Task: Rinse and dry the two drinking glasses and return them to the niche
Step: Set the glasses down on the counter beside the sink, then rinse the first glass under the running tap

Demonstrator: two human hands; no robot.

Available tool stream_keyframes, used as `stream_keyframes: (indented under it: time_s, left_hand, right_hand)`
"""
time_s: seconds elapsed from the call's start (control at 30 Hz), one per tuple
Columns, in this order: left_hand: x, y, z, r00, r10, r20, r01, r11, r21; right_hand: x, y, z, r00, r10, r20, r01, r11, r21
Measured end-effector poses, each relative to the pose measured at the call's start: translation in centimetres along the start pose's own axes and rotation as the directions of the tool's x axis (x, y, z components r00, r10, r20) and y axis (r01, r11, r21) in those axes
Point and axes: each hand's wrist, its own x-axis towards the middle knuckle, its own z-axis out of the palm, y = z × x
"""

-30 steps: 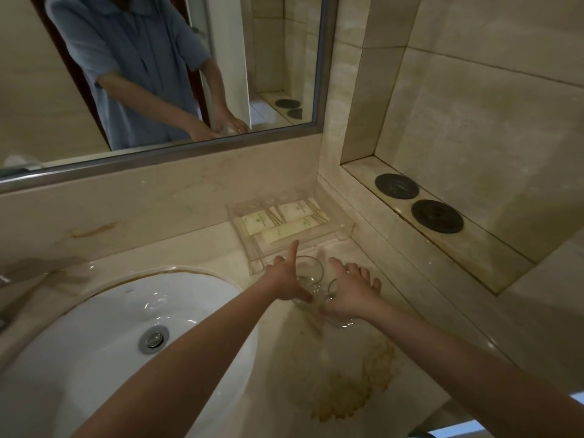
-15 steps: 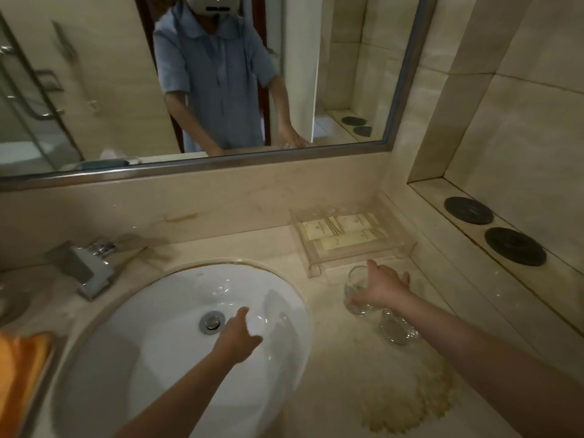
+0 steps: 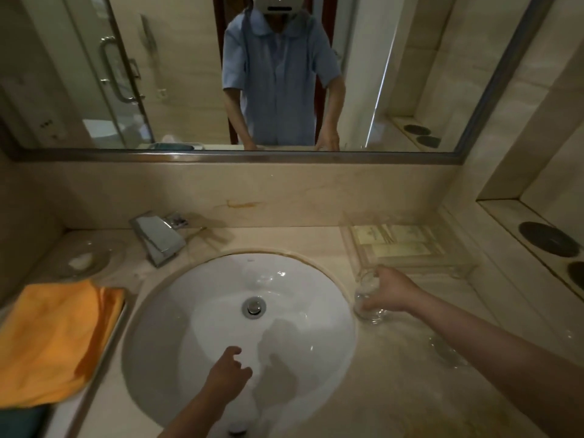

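My right hand grips a clear drinking glass at the right rim of the white sink, tilted a little toward the basin. The second clear glass stands on the beige counter, partly hidden behind my right forearm. Over the front of the basin hovers my left hand, fingers loosely curled and holding nothing. The wall niche at the far right holds two dark round coasters.
A chrome faucet stands behind the sink at the left. An orange cloth lies on a tray at the left edge. A clear tray of toiletry packets sits behind the glasses. A glass soap dish is at the back left.
My left hand left the glasses and moved left over the sink basin. My right hand took hold of one glass and brought it toward the sink's rim. The view swung left.
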Motion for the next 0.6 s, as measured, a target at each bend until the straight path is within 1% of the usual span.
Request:
stream_keyframes:
  time_s: [0.23,0.4,0.5,0.6]
  left_hand:
    - [-0.5,2.8,-2.1,0.983,0.18,0.041,-0.171,0.971,-0.165]
    - [-1.1,3.5,-3.5,0.946,0.309,0.097,-0.287,0.939,-0.191]
    - [-1.5,3.4,-4.8,0.919,0.387,0.08,-0.362,0.905,-0.223]
    - [-1.0,2.5,-6.1,0.892,0.448,0.059,-0.414,0.862,-0.292]
  right_hand:
    - [-0.8,-7.4,3.2,0.979,-0.169,0.118,0.18,0.98,-0.085]
    - [-1.6,-12.3,5.6,0.943,-0.255,0.215,0.283,0.953,-0.112]
    - [-1.9,-15.1,7.0,0.918,-0.289,0.272,0.324,0.941,-0.093]
    - [-2.3,-17.9,8.2,0.895,-0.319,0.312,0.355,0.933,-0.064]
